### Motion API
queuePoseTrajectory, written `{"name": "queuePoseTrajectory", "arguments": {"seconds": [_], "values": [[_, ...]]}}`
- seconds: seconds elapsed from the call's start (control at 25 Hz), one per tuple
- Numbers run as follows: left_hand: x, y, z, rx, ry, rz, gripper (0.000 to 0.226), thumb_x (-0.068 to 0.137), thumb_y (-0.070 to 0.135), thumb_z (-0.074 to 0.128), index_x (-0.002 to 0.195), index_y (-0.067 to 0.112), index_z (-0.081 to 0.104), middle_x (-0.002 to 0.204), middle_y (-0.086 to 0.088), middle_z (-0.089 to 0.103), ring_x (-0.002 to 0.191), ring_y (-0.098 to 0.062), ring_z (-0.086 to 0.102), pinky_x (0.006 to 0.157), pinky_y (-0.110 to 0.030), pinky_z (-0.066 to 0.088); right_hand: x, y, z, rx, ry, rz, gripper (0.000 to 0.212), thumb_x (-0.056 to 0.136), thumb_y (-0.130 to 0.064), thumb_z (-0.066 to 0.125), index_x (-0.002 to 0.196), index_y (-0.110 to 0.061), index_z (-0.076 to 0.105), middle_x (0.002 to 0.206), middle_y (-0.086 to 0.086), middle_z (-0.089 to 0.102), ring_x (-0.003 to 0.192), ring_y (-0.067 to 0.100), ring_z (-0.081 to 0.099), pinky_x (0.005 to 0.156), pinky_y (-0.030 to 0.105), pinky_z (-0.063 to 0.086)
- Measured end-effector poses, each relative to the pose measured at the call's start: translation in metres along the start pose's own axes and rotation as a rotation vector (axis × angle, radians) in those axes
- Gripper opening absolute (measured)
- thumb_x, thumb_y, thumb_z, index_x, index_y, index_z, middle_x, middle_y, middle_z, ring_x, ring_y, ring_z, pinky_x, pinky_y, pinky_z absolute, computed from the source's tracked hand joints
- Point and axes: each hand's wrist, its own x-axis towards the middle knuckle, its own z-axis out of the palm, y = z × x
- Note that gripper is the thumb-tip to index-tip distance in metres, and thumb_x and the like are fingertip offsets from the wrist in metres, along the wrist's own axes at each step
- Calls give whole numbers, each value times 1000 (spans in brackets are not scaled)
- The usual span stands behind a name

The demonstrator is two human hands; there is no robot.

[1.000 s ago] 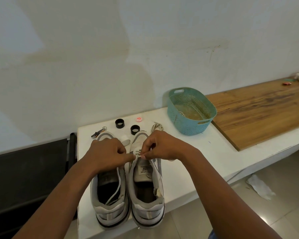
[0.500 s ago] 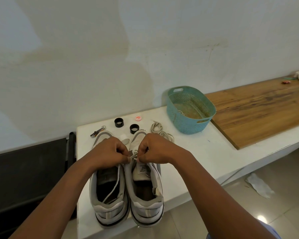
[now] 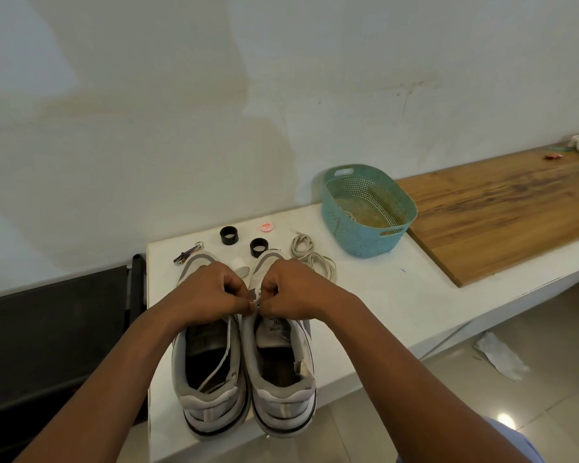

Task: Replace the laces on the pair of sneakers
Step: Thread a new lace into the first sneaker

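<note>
Grey-white sneakers: two, side by side, heels toward the camera; left sneaker [image 3: 211,372], right sneaker [image 3: 281,369], at 6 o'clock on the white counter [image 3: 398,295].
Laces: one white lace [image 3: 226,349] trails into the left sneaker; one loose coil [image 3: 313,259] at 1 o'clock.
Hands: left hand [image 3: 211,292] and right hand [image 3: 290,289], knuckles nearly touching, fingers curled tight, pinching lace over the right sneaker's eyelets.
Rings: two black [image 3: 228,235], [image 3: 257,247].
Basket: one, teal perforated plastic [image 3: 368,208], 2 o'clock.
Board: wood [image 3: 502,215].

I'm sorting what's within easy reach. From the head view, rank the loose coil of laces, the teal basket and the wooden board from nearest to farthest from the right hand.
1. Loose coil of laces: just beyond the right hand, slightly to its right.
2. Teal basket: farther back and right, near the wall.
3. Wooden board: farthest, on the right beyond the basket.
</note>
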Motion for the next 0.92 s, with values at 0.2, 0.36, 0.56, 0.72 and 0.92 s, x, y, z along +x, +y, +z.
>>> {"name": "queuePoseTrajectory", "arguments": {"seconds": [0.2, 0.36, 0.56, 0.72, 0.92], "values": [[2, -4, -1, -14, 25, -27, 13, 85, 22, 76, 75, 28, 82, 77, 6, 77, 79, -11, 72, 82, -38, 58, 3, 2, 4, 2, 8, -2, 16, 84, -25, 77, 80, -10, 79, 80, 9, 74, 74, 23, 70, 71, 40, 62], [1, -8, 1, 117, 19, 52, 24, 81, 18, 78, 74, 41, 76, 78, 17, 74, 72, 1, 66, 73, -26, 55, 0, 3, -2, 26, -10, -36, 10, 86, -25, 80, 90, -16, 84, 84, 2, 76, 78, 17, 69, 72, 31, 57], [0, -7, -3, 0, 72, 92, 15, 81, 16, 80, 74, 29, 80, 74, 10, 76, 73, -7, 72, 81, -40, 61, -2, 4, -3, 13, -35, -39, 10, 78, -27, 86, 87, -25, 81, 83, -9, 74, 77, 10, 67, 75, 34, 60], [-7, 0, -12, -245, 205, 110, 11, 77, 17, 70, 68, 16, 75, 79, -4, 77, 83, -21, 75, 90, -47, 59, -4, 7, -7, -19, -12, -50, 19, 74, -19, 83, 79, -29, 67, 80, -12, 64, 78, 10, 63, 74, 37, 59], [-11, 9, -23, -979, 83, 107, 8, 82, 16, 47, 77, 9, 47, 68, -14, 55, 62, -33, 63, 77, -49, 60, -8, 13, -23, 45, 34, -34, 33, 78, -32, 85, 106, -26, 69, 96, -12, 61, 82, 2, 56, 68, 24, 43]]}}
